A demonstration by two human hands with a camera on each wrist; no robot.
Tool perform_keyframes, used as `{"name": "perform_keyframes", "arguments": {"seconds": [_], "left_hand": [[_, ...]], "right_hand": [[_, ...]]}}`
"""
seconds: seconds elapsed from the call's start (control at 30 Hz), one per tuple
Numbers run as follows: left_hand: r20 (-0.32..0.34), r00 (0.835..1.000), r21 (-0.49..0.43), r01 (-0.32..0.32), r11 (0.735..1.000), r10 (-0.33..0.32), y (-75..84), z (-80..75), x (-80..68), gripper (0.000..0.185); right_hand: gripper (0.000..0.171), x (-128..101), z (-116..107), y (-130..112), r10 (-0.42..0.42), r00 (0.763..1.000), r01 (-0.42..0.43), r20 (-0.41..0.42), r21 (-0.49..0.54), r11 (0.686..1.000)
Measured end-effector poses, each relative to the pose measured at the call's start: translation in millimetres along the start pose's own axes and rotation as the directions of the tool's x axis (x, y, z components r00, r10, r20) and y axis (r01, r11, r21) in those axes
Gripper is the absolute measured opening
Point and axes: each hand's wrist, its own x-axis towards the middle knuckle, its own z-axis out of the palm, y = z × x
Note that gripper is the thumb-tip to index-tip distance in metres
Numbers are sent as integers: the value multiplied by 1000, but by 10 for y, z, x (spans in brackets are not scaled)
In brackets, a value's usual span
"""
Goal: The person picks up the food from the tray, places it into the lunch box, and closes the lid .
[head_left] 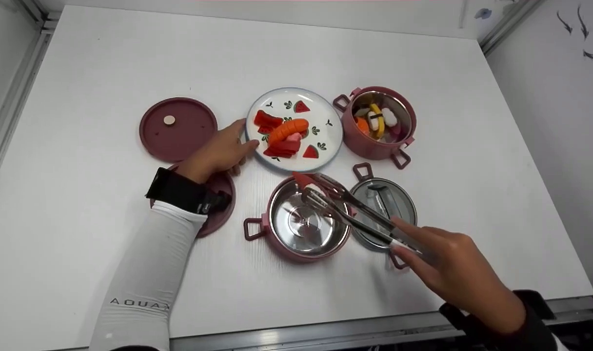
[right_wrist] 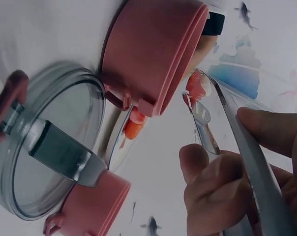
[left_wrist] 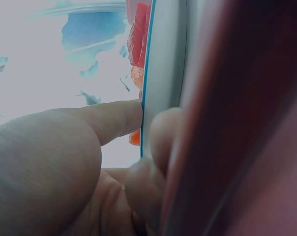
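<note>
My left hand (head_left: 223, 150) holds the near-left rim of a white plate (head_left: 326, 95) with a watermelon pattern. In the left wrist view its thumb (left_wrist: 114, 118) meets the rim, fingers curled at the outer side. On the plate lie an orange carrot-like toy (head_left: 287, 131) and red toy food pieces (head_left: 283, 148). My right hand (head_left: 455, 273) grips metal tongs (head_left: 369, 217). Between the tong tips is a red-and-white toy food piece (right_wrist: 197, 86), perhaps sushi, over the far right rim of a pink pot (head_left: 296, 253) with a bare steel inside.
A second pink pot (head_left: 365, 146) at the back right contains toy food. A glass lid (head_left: 399, 204) lies right of the near pot, partly under the tongs. Two dark red round discs (head_left: 179, 141) are on the left, the nearer one (head_left: 221, 222) beneath my left wrist.
</note>
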Motion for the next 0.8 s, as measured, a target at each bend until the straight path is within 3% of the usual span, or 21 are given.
{"name": "perform_keyframes", "arguments": {"seconds": [0.2, 0.53, 0.8], "left_hand": [[2, 1000, 8, 11, 1000, -11, -4, -10, 7, 68], [-1, 1000, -10, 19, 1000, -19, -22, 2, 18, 68], [1, 1000, -18, 5, 1000, -5, -24, -2, 9, 68]], "right_hand": [[50, -47, 73, 10, 12, 999, -13, 35, 25, 1000], [49, 9, 79, 47, 39, 998, -35, 44, -78, 996], [55, 52, 75, 82, -33, 999, 33, -1, -64, 997]]}}
